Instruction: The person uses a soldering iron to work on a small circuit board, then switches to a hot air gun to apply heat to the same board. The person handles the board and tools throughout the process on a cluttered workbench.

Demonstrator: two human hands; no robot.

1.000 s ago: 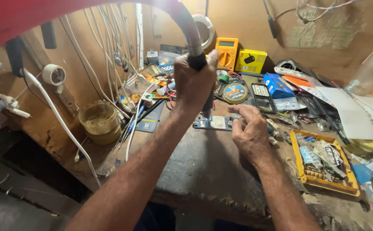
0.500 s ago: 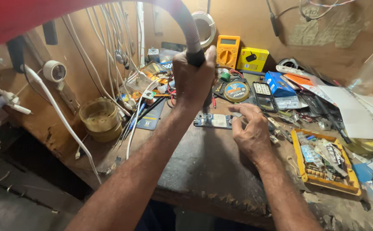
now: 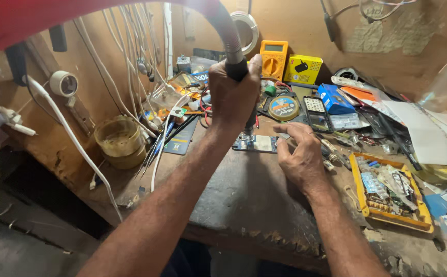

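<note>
My left hand (image 3: 232, 97) grips the black handle of a hot-air tool whose grey hose (image 3: 227, 33) curves up and left out of view. The tool's metal nozzle (image 3: 250, 123) points straight down just above a small blue circuit board (image 3: 257, 143) lying on the dark worn bench. My right hand (image 3: 299, 156) rests on the bench beside the board's right end, fingers bent toward it; whether the fingertips touch the board or hold something small I cannot tell.
A yellow multimeter (image 3: 273, 59) and a yellow box (image 3: 303, 69) stand at the back. A solder-wire reel (image 3: 283, 107), a phone (image 3: 316, 110) and a blue box (image 3: 334, 98) lie behind the board. A yellow parts tray (image 3: 390, 192) sits right, a dirty plastic cup (image 3: 120, 141) left, with white cables (image 3: 131, 46) hanging.
Both hands have stayed in nearly the same pose over the board; only the view has shifted slightly.
</note>
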